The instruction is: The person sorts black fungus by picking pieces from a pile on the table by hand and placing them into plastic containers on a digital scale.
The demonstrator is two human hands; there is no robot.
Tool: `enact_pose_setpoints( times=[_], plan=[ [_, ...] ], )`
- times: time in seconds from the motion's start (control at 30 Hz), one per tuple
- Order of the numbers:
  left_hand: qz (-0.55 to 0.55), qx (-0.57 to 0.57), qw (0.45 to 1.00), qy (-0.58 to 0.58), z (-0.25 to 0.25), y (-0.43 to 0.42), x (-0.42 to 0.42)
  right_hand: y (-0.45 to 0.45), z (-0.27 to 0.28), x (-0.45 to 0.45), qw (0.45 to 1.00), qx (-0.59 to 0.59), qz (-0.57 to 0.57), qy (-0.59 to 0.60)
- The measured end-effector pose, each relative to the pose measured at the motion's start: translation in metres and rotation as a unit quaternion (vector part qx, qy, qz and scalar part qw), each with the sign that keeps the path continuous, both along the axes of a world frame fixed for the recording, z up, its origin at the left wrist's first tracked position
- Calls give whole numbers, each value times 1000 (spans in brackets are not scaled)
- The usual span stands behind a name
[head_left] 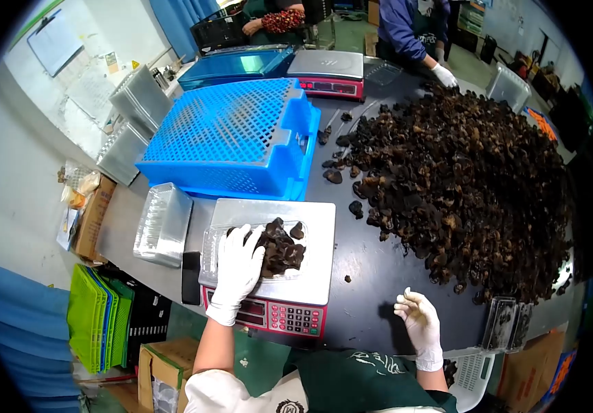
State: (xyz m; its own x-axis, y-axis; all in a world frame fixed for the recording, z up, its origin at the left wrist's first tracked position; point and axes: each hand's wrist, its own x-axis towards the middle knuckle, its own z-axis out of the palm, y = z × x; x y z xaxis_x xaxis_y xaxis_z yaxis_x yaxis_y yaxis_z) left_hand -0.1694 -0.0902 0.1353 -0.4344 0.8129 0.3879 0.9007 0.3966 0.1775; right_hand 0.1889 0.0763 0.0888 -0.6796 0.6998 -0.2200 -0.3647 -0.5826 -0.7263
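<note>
My left hand (239,268), in a white glove, lies over the left side of a clear plastic tray (212,249) with its fingers stretched out and touching dark wood ear mushrooms (283,251). The tray rests on the metal plate of a red digital scale (321,258), whose keypad faces me. Near the front edge of the table, my right hand (420,323), also gloved, hovers with loosely bent fingers apart and nothing visible in them. A large heap of wood ear mushrooms (468,186) covers the table's right side.
An upturned blue crate (221,131) stands behind the scale, with stacked clear trays (164,224) to the left. A second scale (325,65) is farther back. Across the table, a co-worker's gloved hand (444,76) touches the heap. Lidded clear boxes (499,323) stand at the front right.
</note>
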Motion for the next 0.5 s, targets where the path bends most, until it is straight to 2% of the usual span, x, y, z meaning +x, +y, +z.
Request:
enact_pose_setpoints(
  times=[0.03, 0.13, 0.27, 0.33, 0.4, 0.5],
  plan=[
    [10, 6, 997, -82, 6, 0, -3, 0, 4, 0, 1000, 8, -1, -9],
    [35, 42, 998, -18, 24, -11, -10, 1, 3, 2, 1000, 14, -9, -9],
    [107, 148, 979, -93, 30, -36, -29, 2, 3, 0, 1000, 4, -14, -16],
    [142, 170, 973, -69, 36, -49, -34, 2, 5, -5, 1000, 7, -1, -22],
    [170, 229, 949, -132, 31, -62, -41, 0, 7, -10, 998, 24, -4, -57],
    [201, 217, 944, -144, 27, -78, -44, 0, 6, -19, 997, 33, 20, -69]
  ],
)
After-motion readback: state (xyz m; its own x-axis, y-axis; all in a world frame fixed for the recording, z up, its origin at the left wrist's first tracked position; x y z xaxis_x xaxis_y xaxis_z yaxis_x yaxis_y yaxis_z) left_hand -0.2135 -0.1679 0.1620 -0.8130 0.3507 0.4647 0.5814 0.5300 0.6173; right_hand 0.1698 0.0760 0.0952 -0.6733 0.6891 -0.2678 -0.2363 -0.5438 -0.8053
